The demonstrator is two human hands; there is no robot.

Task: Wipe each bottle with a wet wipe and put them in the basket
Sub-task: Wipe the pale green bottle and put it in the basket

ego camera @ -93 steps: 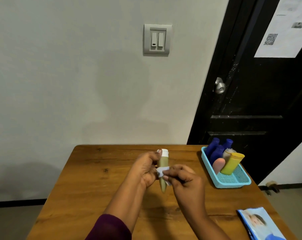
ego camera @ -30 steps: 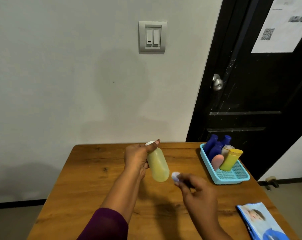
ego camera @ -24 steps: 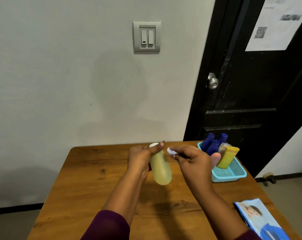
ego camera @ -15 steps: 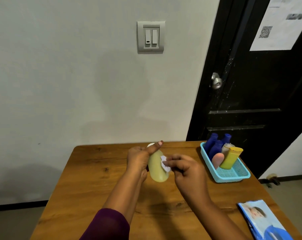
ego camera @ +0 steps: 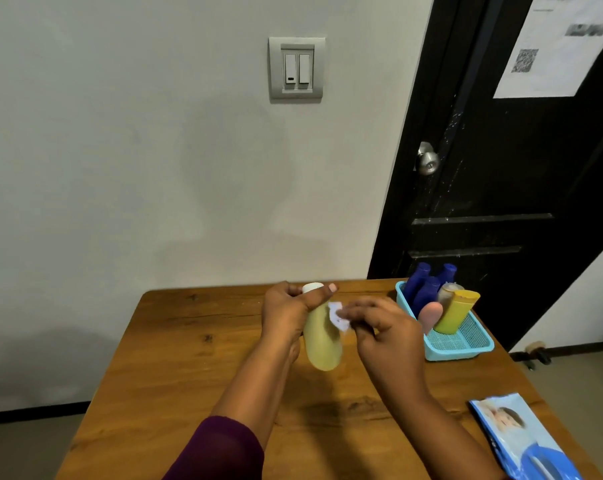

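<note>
A wooden bench (ego camera: 189,375) stands before a pale grey wall (ego camera: 120,150), with a double light switch (ego camera: 296,69) high above the left grip (ego camera: 282,315). Up and right of the right grip (ego camera: 386,330), a black door (ego camera: 501,185) bears a steel knob (ego camera: 427,163) and a paper sheet (ego camera: 563,53). Grey floor (ego camera: 23,452) shows far left.

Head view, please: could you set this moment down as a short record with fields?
Left hand: grips the pale yellow bottle near its white cap, above the table
Right hand: pinches a small wet wipe against the bottle's side
Basket: at the table's far right, holding blue bottles, a yellow bottle and a pink bottle
Wipes pack: lies at the table's near right corner
Task stage: held bottle not yet in the basket
</note>
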